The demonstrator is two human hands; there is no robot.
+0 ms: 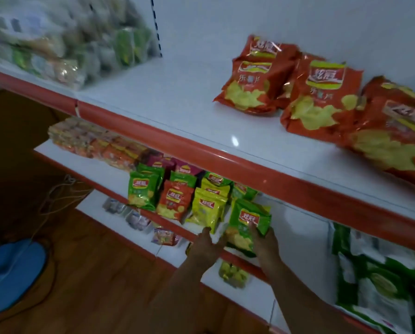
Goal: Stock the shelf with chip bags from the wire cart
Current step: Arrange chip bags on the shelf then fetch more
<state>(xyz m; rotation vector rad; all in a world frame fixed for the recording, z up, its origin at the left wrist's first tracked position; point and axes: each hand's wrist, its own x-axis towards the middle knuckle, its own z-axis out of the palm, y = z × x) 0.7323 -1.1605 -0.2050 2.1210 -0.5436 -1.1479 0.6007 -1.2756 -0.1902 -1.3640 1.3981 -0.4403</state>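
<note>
A small green chip bag (246,225) stands at the front edge of the middle shelf (298,227), held between both my hands. My left hand (207,244) touches its lower left corner and my right hand (265,242) grips its right side. Left of it stand rows of small green (141,191), red (175,201) and yellow (207,208) chip bags. Three large red chip bags (257,75) lie flat on the top shelf (177,97). The wire cart is out of view.
Blurred packaged goods (64,42) fill the top shelf's left end. Orange snack packs (95,143) sit on the middle shelf's left. Large green and white bags (379,276) stand at the right. A blue object (11,271) and cords lie on the wooden floor (105,285).
</note>
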